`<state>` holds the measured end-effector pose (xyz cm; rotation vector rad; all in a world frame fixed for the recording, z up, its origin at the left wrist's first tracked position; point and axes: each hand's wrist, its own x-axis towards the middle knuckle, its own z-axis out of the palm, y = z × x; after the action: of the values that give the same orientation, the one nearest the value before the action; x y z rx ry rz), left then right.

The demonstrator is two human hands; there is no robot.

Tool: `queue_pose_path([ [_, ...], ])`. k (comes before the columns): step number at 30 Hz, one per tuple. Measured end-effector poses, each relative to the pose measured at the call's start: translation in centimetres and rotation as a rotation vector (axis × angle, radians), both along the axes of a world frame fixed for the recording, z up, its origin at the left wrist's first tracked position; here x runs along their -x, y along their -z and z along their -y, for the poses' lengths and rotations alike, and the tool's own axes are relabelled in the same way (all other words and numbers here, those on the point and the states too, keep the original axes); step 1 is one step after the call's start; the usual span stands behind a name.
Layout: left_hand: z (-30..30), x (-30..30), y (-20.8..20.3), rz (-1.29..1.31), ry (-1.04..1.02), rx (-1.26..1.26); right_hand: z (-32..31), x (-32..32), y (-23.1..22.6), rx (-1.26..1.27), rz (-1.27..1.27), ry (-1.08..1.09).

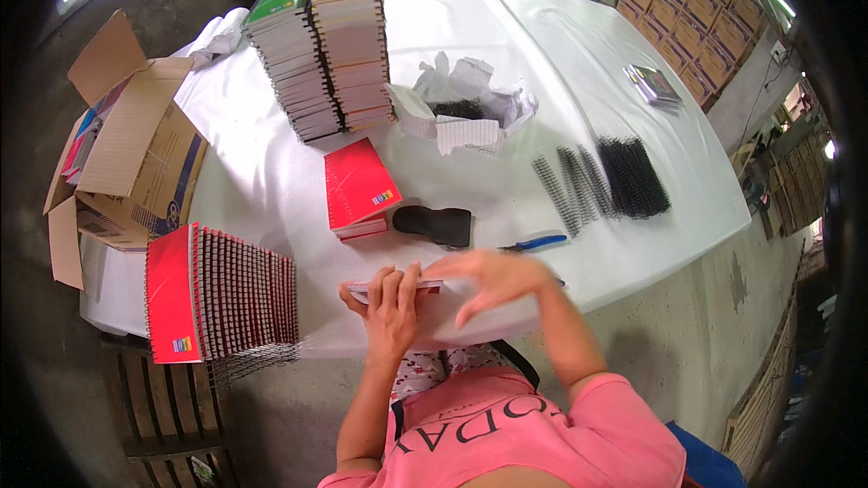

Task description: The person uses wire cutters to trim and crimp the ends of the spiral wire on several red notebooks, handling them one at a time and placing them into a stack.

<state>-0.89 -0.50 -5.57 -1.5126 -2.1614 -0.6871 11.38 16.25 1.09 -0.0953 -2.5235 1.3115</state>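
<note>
My left hand (391,305) grips a notebook (429,286) held on its edge near the table's front. Its fingers wrap over the top, and they hide most of the notebook. My right hand (495,278), blurred by motion, is at the notebook's right end with thumb and fingers apart. Whether its fingertips touch the notebook I cannot tell. Beyond my hands lie a black curved pad-like piece (436,225) and a blue-handled tool (541,242), partly behind my right hand. A short pile of red notebooks (360,183) sits just past the black piece.
Black wire spirals (633,178) lie in rows at right. Torn white paper (467,134) holds more spirals. Tall notebook stacks (357,45) stand at the back, with red spiral notebooks (244,285) piled at front left. An open cardboard box (145,163) is at left.
</note>
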Motion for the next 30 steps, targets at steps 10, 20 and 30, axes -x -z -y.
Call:
queue_pose_path([
  [10, -1.9, -0.9, -2.9, 0.114, -0.007, -0.061, -12.2, -9.9, 3.9, -0.695, 0.590, 1.099],
  [20, -3.1, -0.3, -2.4, 0.082, -0.082, -0.190, -13.0, -12.3, -1.5, -0.627, 0.465, 1.007],
  [30, -2.4, -0.5, -1.9, 0.063, -0.113, -0.239, 1.0, -2.5, -3.2, 0.005, 0.079, 0.362],
])
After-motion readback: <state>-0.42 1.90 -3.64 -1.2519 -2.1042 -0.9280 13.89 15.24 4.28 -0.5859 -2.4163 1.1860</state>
